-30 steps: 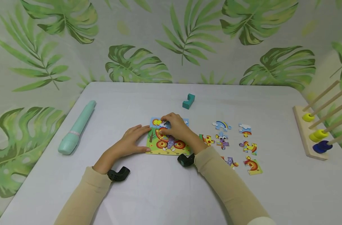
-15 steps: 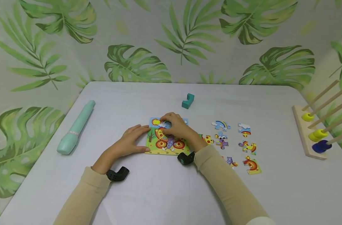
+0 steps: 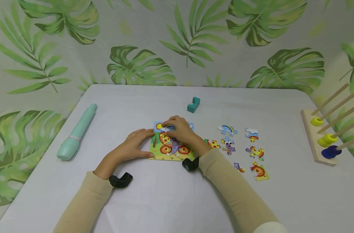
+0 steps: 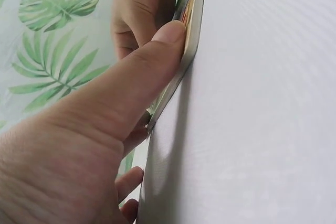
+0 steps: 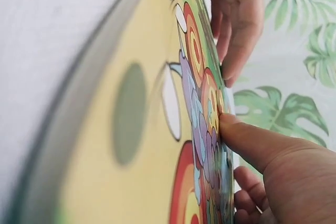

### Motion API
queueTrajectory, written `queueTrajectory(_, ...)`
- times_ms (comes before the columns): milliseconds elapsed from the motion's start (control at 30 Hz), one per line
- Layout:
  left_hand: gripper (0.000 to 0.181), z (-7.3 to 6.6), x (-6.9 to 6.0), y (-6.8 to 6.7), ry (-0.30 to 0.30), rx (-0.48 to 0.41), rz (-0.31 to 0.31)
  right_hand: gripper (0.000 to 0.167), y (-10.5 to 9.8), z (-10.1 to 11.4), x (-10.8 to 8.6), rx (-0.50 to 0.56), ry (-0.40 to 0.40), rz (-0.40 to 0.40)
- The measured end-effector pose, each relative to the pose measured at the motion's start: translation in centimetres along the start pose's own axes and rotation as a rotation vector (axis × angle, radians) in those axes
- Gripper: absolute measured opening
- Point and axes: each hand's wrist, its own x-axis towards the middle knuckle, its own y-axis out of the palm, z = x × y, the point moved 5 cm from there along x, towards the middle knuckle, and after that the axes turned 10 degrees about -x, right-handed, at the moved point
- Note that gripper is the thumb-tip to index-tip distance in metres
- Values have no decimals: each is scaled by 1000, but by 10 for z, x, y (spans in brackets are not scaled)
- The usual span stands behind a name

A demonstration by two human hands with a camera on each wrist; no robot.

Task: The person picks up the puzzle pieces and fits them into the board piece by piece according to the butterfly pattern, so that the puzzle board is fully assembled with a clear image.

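Observation:
A picture puzzle board (image 3: pixel 177 157) with a butterfly, a sun and a tree lies flat on the white table. My left hand (image 3: pixel 134 144) rests along its left side, fingers extended at the upper left edge and thumb on the lower left corner. In the left wrist view the left thumb (image 4: pixel 142 72) presses on the board's rim. Over the board's upper part, my right hand (image 3: pixel 181 130) curls, thumb and fingers pinching what looks like a puzzle piece, largely hidden. The right thumb (image 5: pixel 252 137) touches the picture surface in the right wrist view.
Several loose pieces lie to the right, among them a rainbow piece (image 3: pixel 227 130), a cloud piece (image 3: pixel 251 133) and a spiral piece (image 3: pixel 259 172). A teal block (image 3: pixel 193 105) lies behind the board, a mint-green microphone-shaped toy (image 3: pixel 78 132) at left, a wooden peg stand (image 3: pixel 318 142) at right.
My right thumb and fingers have shifted slightly left and up over the board's upper part. The left hand keeps its place at the board's side.

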Motion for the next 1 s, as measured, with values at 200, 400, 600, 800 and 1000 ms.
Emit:
queueTrajectory(200, 86, -2, 3, -3, 47, 17, -5, 42, 2, 1, 3, -48, 19, 15)
queueTrajectory(400, 95, 1, 8, -3, 59, 33, 10, 42, 2, 5, 4, -49, 31, 20)
queueTrajectory(600, 99, 0, 8, 0, 42, 35, 54, 40, 4, 7, 2, -33, 46, 31)
queueTrajectory(800, 98, -4, 8, 0, 46, 36, 71, 44, 1, 10, -2, -33, 59, 56)
queueTrajectory(1000, 98, -5, 9, 1, 48, 41, 72, 56, -22, 18, -18, 140, -5, 87)
